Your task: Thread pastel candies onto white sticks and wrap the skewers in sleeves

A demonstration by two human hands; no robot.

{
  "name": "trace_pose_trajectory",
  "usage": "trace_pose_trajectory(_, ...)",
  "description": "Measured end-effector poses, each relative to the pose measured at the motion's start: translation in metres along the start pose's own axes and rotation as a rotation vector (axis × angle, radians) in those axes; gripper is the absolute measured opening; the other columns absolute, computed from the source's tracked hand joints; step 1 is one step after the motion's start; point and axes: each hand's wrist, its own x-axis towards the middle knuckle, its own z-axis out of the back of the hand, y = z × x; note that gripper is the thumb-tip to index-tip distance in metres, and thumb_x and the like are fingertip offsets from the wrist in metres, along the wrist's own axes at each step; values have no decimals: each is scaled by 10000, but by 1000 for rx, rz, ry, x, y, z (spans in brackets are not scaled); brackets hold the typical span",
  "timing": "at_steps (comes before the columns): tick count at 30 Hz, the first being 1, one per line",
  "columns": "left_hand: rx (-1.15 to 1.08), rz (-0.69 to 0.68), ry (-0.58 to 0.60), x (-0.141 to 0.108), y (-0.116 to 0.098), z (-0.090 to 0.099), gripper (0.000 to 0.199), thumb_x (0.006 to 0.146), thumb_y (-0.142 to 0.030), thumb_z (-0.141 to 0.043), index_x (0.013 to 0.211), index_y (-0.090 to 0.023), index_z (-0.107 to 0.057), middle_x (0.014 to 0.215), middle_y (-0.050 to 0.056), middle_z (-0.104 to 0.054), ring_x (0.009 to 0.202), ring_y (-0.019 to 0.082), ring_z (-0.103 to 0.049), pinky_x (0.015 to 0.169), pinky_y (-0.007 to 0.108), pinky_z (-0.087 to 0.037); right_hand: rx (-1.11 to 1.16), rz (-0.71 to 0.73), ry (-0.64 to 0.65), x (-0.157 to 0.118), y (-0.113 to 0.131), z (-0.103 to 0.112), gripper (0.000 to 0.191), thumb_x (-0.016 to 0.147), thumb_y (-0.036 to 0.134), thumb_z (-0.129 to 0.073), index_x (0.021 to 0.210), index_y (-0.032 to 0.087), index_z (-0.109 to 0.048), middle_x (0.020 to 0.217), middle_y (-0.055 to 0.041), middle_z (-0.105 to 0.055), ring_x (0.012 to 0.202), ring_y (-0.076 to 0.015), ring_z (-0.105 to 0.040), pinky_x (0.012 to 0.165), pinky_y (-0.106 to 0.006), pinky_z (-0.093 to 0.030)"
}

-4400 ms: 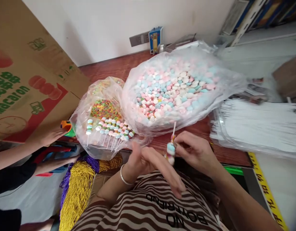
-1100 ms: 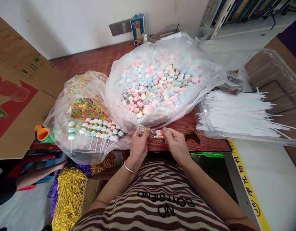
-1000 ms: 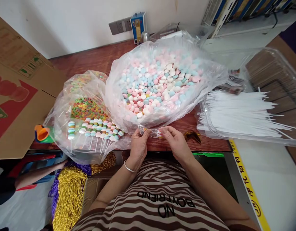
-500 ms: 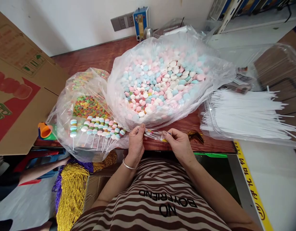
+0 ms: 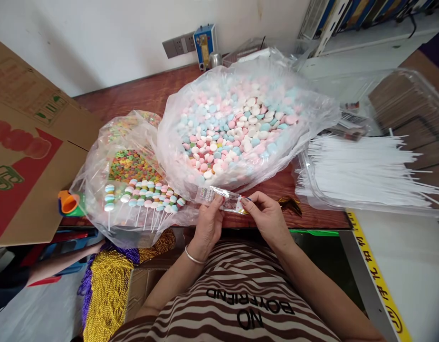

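A small clear plastic wrapper [image 5: 229, 201] with a printed label is stretched between my hands above the table's front edge. My left hand [image 5: 210, 221] pinches it near the middle, so its labelled end pokes out to the left. The opposite end, with coloured print, is gripped between thumb and fingers of my right hand [image 5: 265, 213]. Just beyond lies a large translucent bag of pastel candies [image 5: 241, 137] in pink, white and blue. Stacked candies on white sticks [image 5: 148, 195] rest in a row on a bag of small colourful ring candies [image 5: 132, 165], to the left.
White sticks [image 5: 358, 171] fill a clear tray at the right. Gold twist ties [image 5: 290, 205] lie near my right hand. A cardboard box [image 5: 30, 142] and an orange tape dispenser [image 5: 67, 202] stand left. Another person's arm [image 5: 66, 263] reaches toward gold and purple beads [image 5: 109, 285].
My left hand has shifted slightly right and down along the wrapper, and the labelled end now shows beyond it. My right hand has hardly moved. The camera view has tilted a little.
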Motion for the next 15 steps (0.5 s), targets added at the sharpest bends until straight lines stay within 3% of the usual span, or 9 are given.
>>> trace_pose_trajectory(3,15,-38,-75,0,1,-2,330,640,-240,-939,890,-197,-729,923,-4,-754,933,150,-707,960,293,-531,53,-31,39,0,1,-2,369,810,549,-770,768,209,-632,723,-1,-641,669,-152,-555,635,-279,-463)
trace_pose_trajectory(6,68,-26,-62,2,5,-2,358,588,-279,-971,824,-183,-720,839,-10,-745,824,133,-692,865,272,-543,47,-78,84,2,3,-4,412,737,556,-823,904,209,-675,844,-25,-702,729,-171,-611,688,-300,-507)
trace_pose_trajectory(10,124,-12,-68,2,10,1,341,585,-334,-967,756,-168,-723,787,-4,-740,734,123,-661,776,262,-534,-14,-104,115,6,6,-4,400,770,575,-772,724,200,-641,692,0,-633,634,-147,-533,615,-279,-445)
trace_pose_trajectory(15,68,-13,-132,5,8,3,316,648,-397,-917,725,-153,-731,763,10,-737,705,129,-653,746,265,-520,-59,-91,79,7,7,-3,387,782,552,-748,675,199,-631,658,-2,-634,619,-150,-515,599,-274,-421)
